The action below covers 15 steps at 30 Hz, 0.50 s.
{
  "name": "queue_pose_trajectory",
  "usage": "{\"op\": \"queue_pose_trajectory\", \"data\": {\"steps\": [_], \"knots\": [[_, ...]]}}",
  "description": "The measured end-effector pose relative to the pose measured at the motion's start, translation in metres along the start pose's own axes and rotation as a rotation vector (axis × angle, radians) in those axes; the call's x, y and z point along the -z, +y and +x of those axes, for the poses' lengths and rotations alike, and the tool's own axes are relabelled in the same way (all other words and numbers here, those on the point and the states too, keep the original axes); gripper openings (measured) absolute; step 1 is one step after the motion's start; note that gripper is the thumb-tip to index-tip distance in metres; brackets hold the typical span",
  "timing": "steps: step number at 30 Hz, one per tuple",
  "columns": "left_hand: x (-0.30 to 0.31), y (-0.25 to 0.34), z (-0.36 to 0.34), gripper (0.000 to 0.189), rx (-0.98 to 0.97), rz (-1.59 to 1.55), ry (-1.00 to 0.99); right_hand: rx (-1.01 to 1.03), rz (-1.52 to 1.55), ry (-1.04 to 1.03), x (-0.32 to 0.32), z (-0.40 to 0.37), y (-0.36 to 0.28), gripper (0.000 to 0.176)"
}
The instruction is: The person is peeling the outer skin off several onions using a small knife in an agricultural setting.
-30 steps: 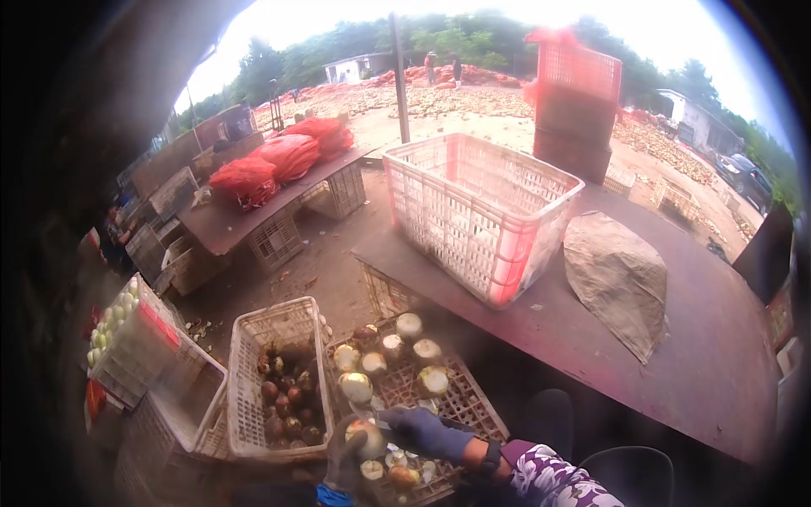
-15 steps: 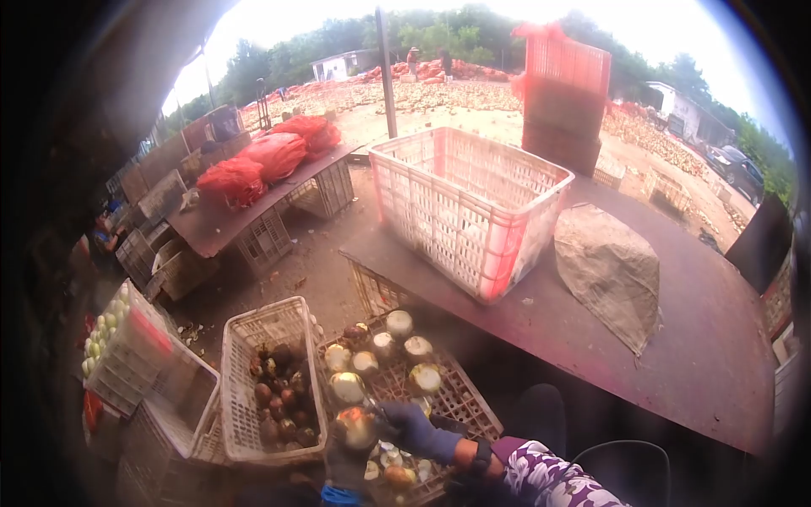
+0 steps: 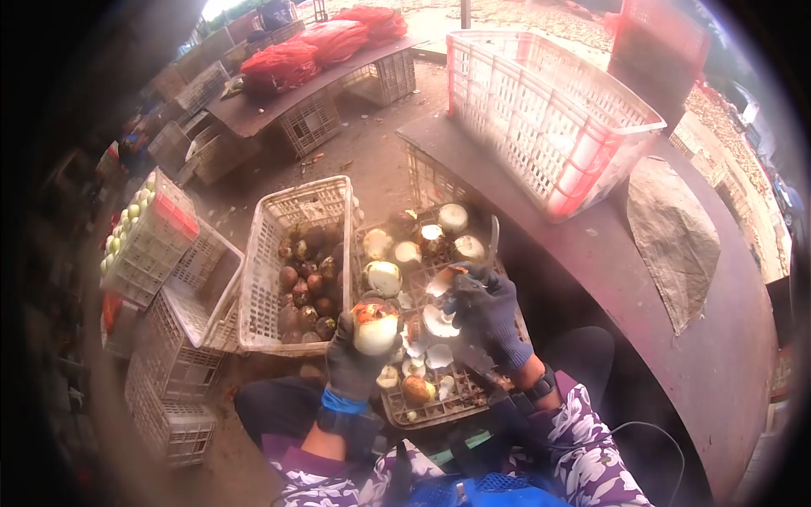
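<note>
Above a slatted crate (image 3: pixel 427 411) strewn with peelings, the gloved left hand (image 3: pixel 356 362) grips a half-peeled round root (image 3: pixel 376 331). The right hand (image 3: pixel 488 311) clasps a knife (image 3: pixel 492 241) raised beside it. A slipping blade could slice the glove, as the root has no support.

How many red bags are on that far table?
3. All lie in a row on the dark table at the top: the left red bag, the middle one, the right one. More may be hidden behind them.
</note>
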<state>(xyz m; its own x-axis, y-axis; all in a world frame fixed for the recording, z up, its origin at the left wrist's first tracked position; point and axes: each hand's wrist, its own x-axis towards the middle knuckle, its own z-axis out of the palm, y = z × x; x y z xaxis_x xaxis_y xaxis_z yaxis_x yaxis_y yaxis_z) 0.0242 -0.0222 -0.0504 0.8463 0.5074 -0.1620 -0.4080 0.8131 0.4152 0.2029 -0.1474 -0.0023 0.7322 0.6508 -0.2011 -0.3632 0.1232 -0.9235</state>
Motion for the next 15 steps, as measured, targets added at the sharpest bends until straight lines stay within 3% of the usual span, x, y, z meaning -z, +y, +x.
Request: {"op": "queue_pose_trajectory", "data": {"steps": [1, 3, 5, 6, 7, 15], "knots": [[0.000, 0.003, 0.000, 0.061, 0.005, -0.008, -0.020, 0.001, 0.015, 0.029, 0.000, 0.001, -0.005, 0.026], [0.003, 0.007, -0.001, 0.062, -0.031, 0.039, -0.011, 0.022, -0.058, -0.172, 0.011, 0.004, 0.007, 0.025], [0.000, 0.010, -0.003, 0.062, -0.043, 0.035, 0.028, 0.053, -0.355, -0.351, 0.009, -0.002, 0.026, 0.023], [0.002, 0.011, -0.004, 0.061, -0.050, 0.047, 0.022, 0.394, -0.752, -0.419, 0.006, -0.006, 0.027, 0.024], [0.007, 0.013, -0.003, 0.060, -0.056, 0.061, 0.017, 0.399, -0.981, -0.425, 0.005, -0.012, 0.027, 0.027], [0.004, 0.017, -0.005, 0.061, -0.124, 0.229, 0.006, 0.474, -1.333, -0.650, -0.008, -0.027, 0.033, 0.021]]}}
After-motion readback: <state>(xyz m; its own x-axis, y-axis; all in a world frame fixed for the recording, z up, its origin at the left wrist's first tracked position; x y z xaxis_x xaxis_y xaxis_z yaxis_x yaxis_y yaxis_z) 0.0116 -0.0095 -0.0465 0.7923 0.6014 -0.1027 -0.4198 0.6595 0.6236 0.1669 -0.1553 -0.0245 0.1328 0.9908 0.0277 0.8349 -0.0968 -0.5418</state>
